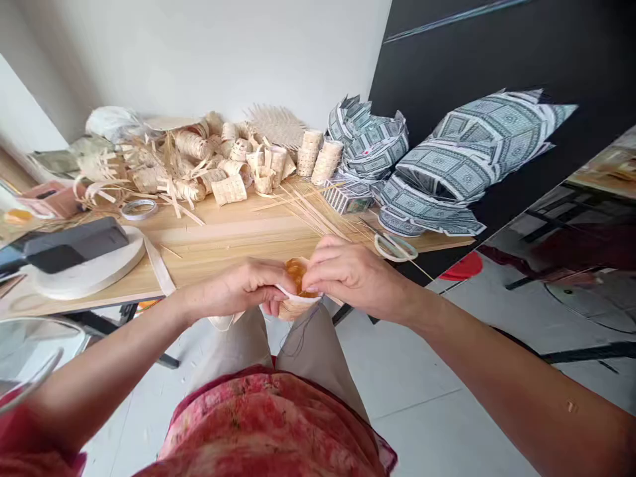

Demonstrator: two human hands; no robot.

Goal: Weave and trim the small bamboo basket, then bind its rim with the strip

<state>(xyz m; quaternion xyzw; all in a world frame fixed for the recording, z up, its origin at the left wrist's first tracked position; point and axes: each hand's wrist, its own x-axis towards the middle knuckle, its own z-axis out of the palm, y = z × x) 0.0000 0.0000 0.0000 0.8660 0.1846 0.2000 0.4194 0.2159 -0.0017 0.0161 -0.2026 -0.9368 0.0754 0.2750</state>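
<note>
Above my lap, at the table's front edge, is a small woven basket (pixel 293 309) with a white band round its rim and an amber-coloured inside. My left hand (pixel 251 285) is closed on its left side, thumb over the rim. At the right of the opening my right hand (pixel 342 271) has its fingers pinched together; what they hold is hidden. Dark thread (pixel 299 334) hangs in loose loops below the basket, over my legs. A pale strip dangles under my left hand.
Several small woven baskets (pixel 231 190) and loose strips heap at the back left. Scissors (pixel 395 246) lie at the right edge near grey patterned folded pieces (pixel 437 165). A phone (pixel 77 244) rests on a round white board (pixel 89 271); a tape roll (pixel 139 209) lies behind.
</note>
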